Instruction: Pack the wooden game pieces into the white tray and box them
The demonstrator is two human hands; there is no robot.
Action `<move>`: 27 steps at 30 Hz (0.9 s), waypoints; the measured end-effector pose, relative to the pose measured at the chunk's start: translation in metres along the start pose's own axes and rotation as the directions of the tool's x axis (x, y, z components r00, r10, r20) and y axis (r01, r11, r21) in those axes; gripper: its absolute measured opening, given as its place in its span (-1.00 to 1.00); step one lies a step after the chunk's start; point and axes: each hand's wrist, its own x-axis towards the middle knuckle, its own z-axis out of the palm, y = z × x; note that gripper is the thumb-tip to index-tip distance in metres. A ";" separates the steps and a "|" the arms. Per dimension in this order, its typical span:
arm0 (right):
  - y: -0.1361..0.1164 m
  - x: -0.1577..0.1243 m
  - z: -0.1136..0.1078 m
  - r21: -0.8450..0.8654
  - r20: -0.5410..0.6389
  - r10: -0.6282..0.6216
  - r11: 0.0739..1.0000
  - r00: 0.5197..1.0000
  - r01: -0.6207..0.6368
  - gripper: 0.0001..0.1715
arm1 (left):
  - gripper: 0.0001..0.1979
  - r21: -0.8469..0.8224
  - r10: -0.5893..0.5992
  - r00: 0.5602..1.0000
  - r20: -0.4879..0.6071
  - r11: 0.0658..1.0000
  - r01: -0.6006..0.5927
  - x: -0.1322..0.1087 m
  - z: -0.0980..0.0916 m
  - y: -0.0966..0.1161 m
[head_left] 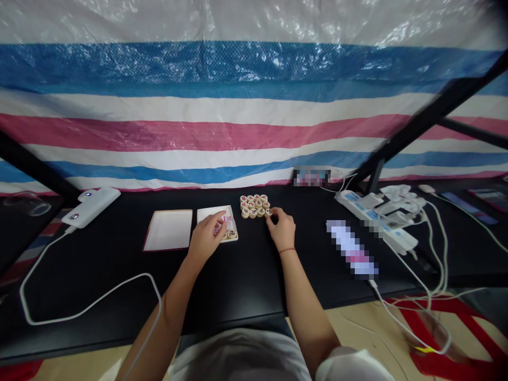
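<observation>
Rows of round wooden xiangqi pieces (254,203) with red and black characters stand in a block on the black table. At the right end of the front row, my right hand (282,228) has its thumb and fingertips on one xiangqi piece (269,212). My left hand (207,235) reaches over a white box (204,212), its thumb and fingers apart. In that box, black-marked xiangqi pieces (231,234) show beside a thin clear or pinkish wrapping (227,221), partly hidden by the hand.
An open box lid (169,230) lies left of the white box. A white power bank (91,206) with a long cable is at far left. To the right are a phone (351,248), a power strip (377,219) and cables. Another phone (311,176) leans against the striped sheet (238,132).
</observation>
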 end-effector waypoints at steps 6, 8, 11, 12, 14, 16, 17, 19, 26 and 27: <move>-0.029 -0.009 -0.009 0.059 -0.137 -0.058 0.996 0.989 0.067 -0.70 | -0.71 0.150 -0.029 0.993 -0.111 0.988 0.045 0.007 -0.023 -0.015; -0.048 -0.016 -0.008 0.183 -0.060 -0.239 0.952 0.969 0.246 -0.69 | -0.72 0.198 -0.062 0.993 -0.102 0.977 0.081 0.009 -0.035 -0.025; -0.073 -0.024 0.001 0.324 0.165 -0.453 0.864 0.876 0.386 -0.61 | -0.69 0.203 -0.047 0.998 0.029 0.978 0.040 0.006 -0.045 -0.035; -0.079 -0.026 0.004 0.314 0.225 -0.471 0.864 0.853 0.394 -0.57 | -0.70 0.209 -0.042 0.997 0.071 0.977 0.027 0.005 -0.046 -0.037; -0.085 -0.028 0.008 0.248 0.301 -0.463 0.882 0.834 0.401 -0.51 | -0.74 0.247 -0.047 0.989 0.143 0.969 0.011 0.002 -0.045 -0.038; -0.086 -0.029 0.011 0.199 0.316 -0.450 0.892 0.835 0.405 -0.50 | -0.75 0.309 -0.069 0.976 0.206 0.951 0.002 -0.002 -0.042 -0.037; -0.086 -0.029 0.011 0.187 0.313 -0.446 0.895 0.839 0.405 -0.50 | -0.73 0.344 -0.085 0.970 0.230 0.939 0.001 -0.003 -0.041 -0.036; -0.085 -0.030 0.012 0.171 0.301 -0.437 0.899 0.848 0.402 -0.52 | -0.69 0.406 -0.119 0.959 0.258 0.914 0.004 -0.006 -0.040 -0.033; -0.085 -0.035 0.019 0.111 0.254 -0.374 0.928 0.892 0.357 -0.58 | -0.74 0.459 -0.205 0.954 0.220 0.884 0.084 -0.013 -0.038 -0.023; -0.085 -0.036 0.020 0.106 0.249 -0.366 0.931 0.897 0.351 -0.58 | -0.75 0.470 -0.219 0.952 0.216 0.877 0.095 -0.014 -0.037 -0.021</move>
